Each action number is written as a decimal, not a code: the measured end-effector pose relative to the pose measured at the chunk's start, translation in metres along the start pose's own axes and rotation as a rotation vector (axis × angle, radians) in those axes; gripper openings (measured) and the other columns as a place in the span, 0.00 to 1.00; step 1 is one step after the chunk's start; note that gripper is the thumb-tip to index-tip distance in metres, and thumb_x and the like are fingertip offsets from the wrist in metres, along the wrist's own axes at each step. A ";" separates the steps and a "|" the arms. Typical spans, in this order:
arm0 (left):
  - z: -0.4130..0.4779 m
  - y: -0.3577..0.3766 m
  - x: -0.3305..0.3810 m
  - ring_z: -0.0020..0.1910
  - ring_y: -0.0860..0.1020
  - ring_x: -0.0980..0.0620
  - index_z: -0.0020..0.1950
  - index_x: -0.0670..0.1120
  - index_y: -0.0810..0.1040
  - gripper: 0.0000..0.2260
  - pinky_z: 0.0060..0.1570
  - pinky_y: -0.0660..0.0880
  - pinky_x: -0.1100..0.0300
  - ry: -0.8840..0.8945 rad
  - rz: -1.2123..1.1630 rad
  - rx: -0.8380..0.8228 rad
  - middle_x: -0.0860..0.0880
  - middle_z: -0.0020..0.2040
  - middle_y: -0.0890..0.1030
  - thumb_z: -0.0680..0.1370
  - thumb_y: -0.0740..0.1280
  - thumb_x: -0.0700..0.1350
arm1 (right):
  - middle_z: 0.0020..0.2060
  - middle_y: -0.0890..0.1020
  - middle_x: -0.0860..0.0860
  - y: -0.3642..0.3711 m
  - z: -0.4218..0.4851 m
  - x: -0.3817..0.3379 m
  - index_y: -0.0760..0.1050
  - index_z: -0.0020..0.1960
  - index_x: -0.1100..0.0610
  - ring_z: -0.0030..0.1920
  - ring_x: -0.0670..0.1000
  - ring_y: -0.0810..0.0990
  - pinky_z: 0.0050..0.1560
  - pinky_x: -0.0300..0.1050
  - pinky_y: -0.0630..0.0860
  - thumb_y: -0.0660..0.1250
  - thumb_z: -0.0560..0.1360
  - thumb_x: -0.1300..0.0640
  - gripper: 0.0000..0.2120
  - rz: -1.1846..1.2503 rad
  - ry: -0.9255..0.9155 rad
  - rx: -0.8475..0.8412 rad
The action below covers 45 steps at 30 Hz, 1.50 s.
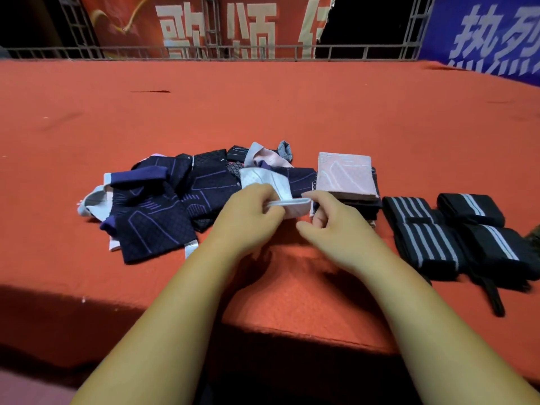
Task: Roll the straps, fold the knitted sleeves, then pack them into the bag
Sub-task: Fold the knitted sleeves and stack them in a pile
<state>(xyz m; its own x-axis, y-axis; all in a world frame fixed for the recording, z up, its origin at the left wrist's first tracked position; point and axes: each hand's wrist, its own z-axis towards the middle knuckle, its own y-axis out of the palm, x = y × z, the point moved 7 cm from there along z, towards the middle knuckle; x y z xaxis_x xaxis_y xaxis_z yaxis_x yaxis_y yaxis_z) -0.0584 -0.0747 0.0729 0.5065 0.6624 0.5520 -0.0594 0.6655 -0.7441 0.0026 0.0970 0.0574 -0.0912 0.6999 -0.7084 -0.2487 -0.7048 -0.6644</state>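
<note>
The left hand and right hand each pinch one end of a white sleeve at the middle of the red bench. From the hands, a pile of dark sleeves lies at 9 o'clock, a folded stack at 1 o'clock, and rolled straps at 3 o'clock.

"热烈" on blue banner
</note>
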 end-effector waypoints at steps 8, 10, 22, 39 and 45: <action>-0.004 -0.033 -0.013 0.45 0.82 0.53 0.57 0.45 0.85 0.05 0.46 0.79 0.58 -0.209 -1.092 0.242 0.49 0.46 0.85 0.81 0.74 0.43 | 0.46 0.80 0.50 -0.006 0.002 -0.011 0.84 0.39 0.47 0.37 0.38 0.79 0.42 0.34 0.75 0.79 0.77 0.48 0.10 0.270 -0.006 0.035; -0.002 -0.031 -0.014 0.46 0.83 0.51 0.59 0.44 0.84 0.07 0.43 0.80 0.59 -0.218 -1.141 0.229 0.49 0.49 0.87 0.84 0.70 0.45 | 0.50 0.87 0.48 -0.007 0.002 -0.012 0.88 0.51 0.46 0.49 0.48 0.87 0.56 0.51 0.83 0.77 0.77 0.43 0.08 0.411 0.036 0.041; -0.005 -0.005 -0.012 0.51 0.84 0.45 0.74 0.54 0.71 0.28 0.58 0.79 0.42 -0.208 -0.847 -0.035 0.36 0.54 0.85 0.75 0.76 0.47 | 0.41 0.89 0.53 -0.022 0.004 0.003 0.87 0.46 0.56 0.40 0.54 0.87 0.48 0.61 0.83 0.72 0.80 0.40 0.19 0.467 0.220 0.216; -0.011 -0.032 0.005 0.58 0.85 0.41 0.56 0.53 0.87 0.13 0.63 0.82 0.43 -0.136 -0.790 -0.003 0.45 0.54 0.88 0.75 0.81 0.40 | 0.51 0.88 0.42 -0.032 -0.001 -0.028 0.86 0.56 0.50 0.50 0.39 0.84 0.51 0.32 0.76 0.74 0.81 0.61 0.08 0.545 -0.077 0.225; -0.011 -0.036 0.002 0.57 0.86 0.51 0.58 0.52 0.88 0.15 0.63 0.82 0.46 -0.130 -0.751 0.068 0.51 0.56 0.88 0.74 0.81 0.39 | 0.55 0.88 0.42 -0.028 -0.002 -0.032 0.86 0.60 0.50 0.57 0.40 0.85 0.58 0.35 0.79 0.76 0.79 0.61 0.11 0.524 -0.104 0.194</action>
<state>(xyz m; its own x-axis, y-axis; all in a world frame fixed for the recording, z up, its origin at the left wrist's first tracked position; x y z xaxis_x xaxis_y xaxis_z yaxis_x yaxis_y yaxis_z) -0.0453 -0.1015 0.0969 0.3269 0.0559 0.9434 0.2062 0.9700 -0.1289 0.0145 0.0937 0.0981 -0.3420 0.2774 -0.8978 -0.3163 -0.9337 -0.1680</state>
